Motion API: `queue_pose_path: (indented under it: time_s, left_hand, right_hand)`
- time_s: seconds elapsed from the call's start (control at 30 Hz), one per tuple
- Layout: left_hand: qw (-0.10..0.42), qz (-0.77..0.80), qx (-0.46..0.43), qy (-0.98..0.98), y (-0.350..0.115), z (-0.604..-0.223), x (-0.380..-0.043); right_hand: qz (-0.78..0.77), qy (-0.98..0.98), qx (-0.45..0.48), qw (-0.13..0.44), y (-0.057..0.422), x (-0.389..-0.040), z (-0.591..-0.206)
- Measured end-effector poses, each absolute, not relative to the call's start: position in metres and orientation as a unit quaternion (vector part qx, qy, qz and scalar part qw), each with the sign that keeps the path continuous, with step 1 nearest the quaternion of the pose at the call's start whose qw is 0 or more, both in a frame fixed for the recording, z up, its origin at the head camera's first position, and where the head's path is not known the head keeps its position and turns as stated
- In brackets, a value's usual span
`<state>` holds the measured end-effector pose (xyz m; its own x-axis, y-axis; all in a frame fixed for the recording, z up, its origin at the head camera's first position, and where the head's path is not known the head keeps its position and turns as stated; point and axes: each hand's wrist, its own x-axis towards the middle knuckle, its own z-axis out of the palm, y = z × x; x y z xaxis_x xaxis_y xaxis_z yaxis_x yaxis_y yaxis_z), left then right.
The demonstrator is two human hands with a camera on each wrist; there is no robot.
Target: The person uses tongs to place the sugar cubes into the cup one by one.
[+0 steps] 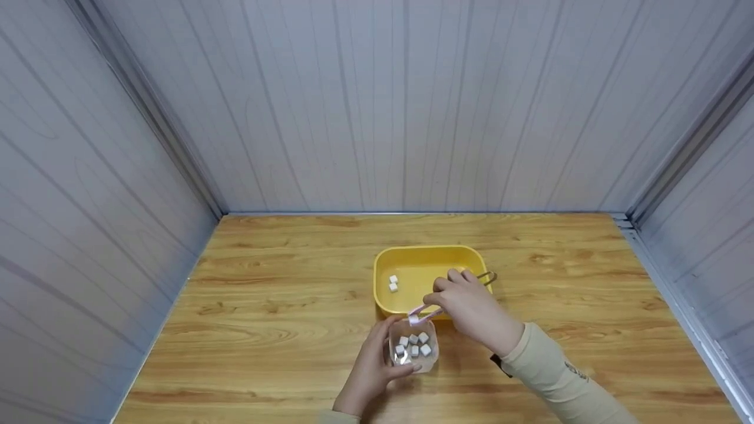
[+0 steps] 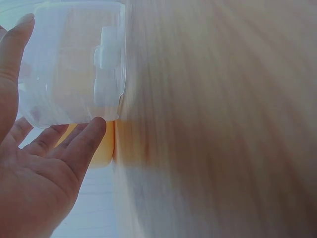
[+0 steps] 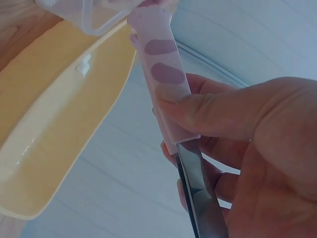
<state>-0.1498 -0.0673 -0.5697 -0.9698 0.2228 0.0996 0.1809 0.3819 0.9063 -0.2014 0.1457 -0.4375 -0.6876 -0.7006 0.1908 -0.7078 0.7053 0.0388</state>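
My left hand [image 1: 372, 364] holds a small clear plastic box [image 1: 433, 364] upright on the table, its thumb on the near side and fingers on the far left. Several white cubes [image 1: 414, 340] lie inside. In the left wrist view the box [image 2: 74, 64] sits between thumb and fingers. My right hand [image 1: 474, 309] pinches metal tongs with pink paw-shaped tips [image 3: 166, 74]; their tips are over the box's far rim. Something white shows between the tips, probably a cube. Two white cubes [image 1: 393, 284] lie at the left in a yellow basin [image 1: 427, 249] behind the box.
The wood-grain table [image 1: 277, 330] bears the basin and the box, the box standing close against the basin's front. Pale panel walls [image 1: 377, 118] enclose the table at the back and both sides.
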Motion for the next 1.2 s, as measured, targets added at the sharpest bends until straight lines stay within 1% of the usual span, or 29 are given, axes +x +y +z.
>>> queue_pose_path:
  time_s: [0.2,0.43,0.57,1.0,1.2]
  left_hand:
    - [0.015,0.542,0.127,0.83,-0.067,-0.571,-0.149]
    - [0.023,0.545,0.119,0.829,-0.067,-0.57,-0.148]
    - [0.016,0.538,0.12,0.834,-0.067,-0.57,-0.147]
    - [-0.003,0.533,0.134,0.836,-0.067,-0.571,-0.147]
    - [0.001,0.533,0.131,0.836,-0.067,-0.57,-0.147]
  right_hand:
    - [0.009,-0.914,0.396,0.088,0.142,-0.195,-0.443]
    - [0.015,-0.913,0.399,0.078,0.138,-0.193,-0.452]
    - [0.014,-0.914,0.4,0.071,0.138,-0.193,-0.457]
    - [0.017,-0.914,0.401,0.049,0.137,-0.19,-0.457]
    - [0.023,-0.917,0.397,0.043,0.138,-0.19,-0.457]
